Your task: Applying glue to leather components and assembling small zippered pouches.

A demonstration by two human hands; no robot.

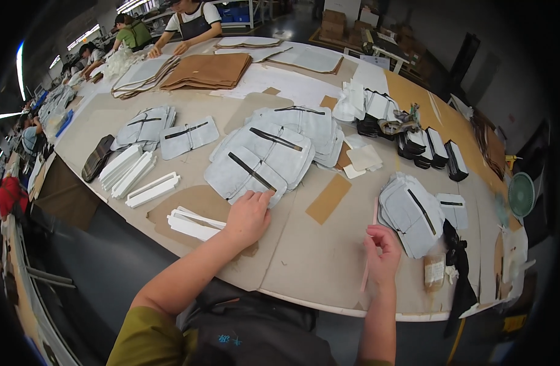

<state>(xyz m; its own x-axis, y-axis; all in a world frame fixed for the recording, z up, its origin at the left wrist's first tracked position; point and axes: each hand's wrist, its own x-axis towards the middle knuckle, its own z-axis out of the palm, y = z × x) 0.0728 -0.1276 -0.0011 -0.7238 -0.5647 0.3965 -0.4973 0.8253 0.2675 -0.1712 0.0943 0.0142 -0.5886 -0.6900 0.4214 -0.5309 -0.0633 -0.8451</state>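
Note:
My left hand (249, 218) is at the near edge of a pale grey fabric panel (228, 178) with a black zipper strip, its fingers closed on that edge by the strip's end. This panel overlaps a spread of similar panels (292, 155). Further right, my right hand (383, 249) is held in a pinch. A thin pinkish strip (364, 276) runs past its fingertips and appears held there. Beside that hand lies another stack of zippered panels (408, 213). Fingertips of both hands are partly hidden.
White folded strips (127, 171) lie at the left, and more white strips (194, 223) near my left forearm. A brown rectangle (328, 199) lies between my hands. Black-and-white bundles (429, 147) stand at the right. Brown sheets (206, 70) and a person (191, 27) are across the table.

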